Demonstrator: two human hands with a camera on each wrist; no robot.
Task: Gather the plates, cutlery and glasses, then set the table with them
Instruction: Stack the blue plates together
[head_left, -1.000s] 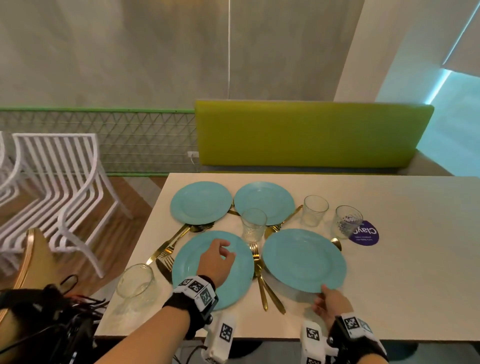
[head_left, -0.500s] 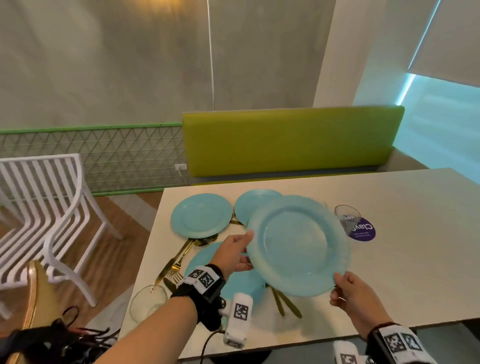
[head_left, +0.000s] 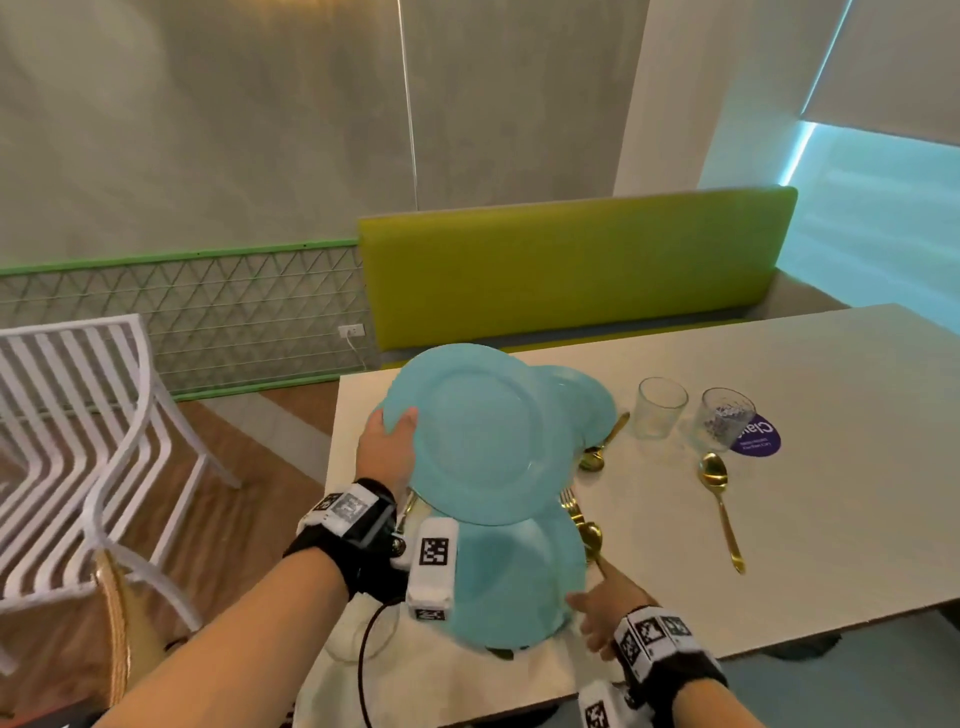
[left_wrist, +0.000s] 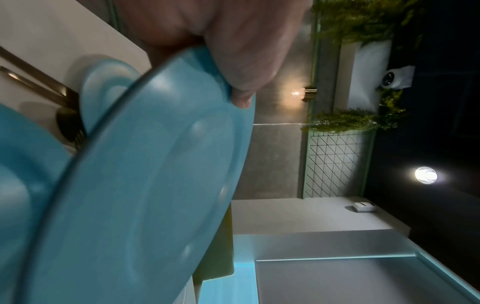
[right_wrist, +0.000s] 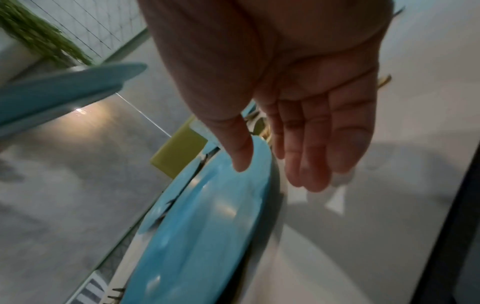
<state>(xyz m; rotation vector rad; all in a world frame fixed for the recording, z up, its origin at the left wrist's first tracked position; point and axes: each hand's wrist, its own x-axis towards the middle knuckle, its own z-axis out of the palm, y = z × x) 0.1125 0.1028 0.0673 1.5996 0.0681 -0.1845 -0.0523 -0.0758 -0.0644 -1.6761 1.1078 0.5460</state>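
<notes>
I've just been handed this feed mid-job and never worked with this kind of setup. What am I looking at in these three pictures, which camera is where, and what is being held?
No machine here: a person works with two bare hands, wearing tagged wristbands. The large picture comes from a camera on the head; the other two look along each wrist.

The left hand grips a raised blue plate by its rim, thumb on top, as the left wrist view shows close up. The right hand is open, fingers straight, at the edge of a second blue plate lying on the pale table.

Also on the table: a third plate partly hidden, two clear glasses, gold spoons and a fork.
</notes>
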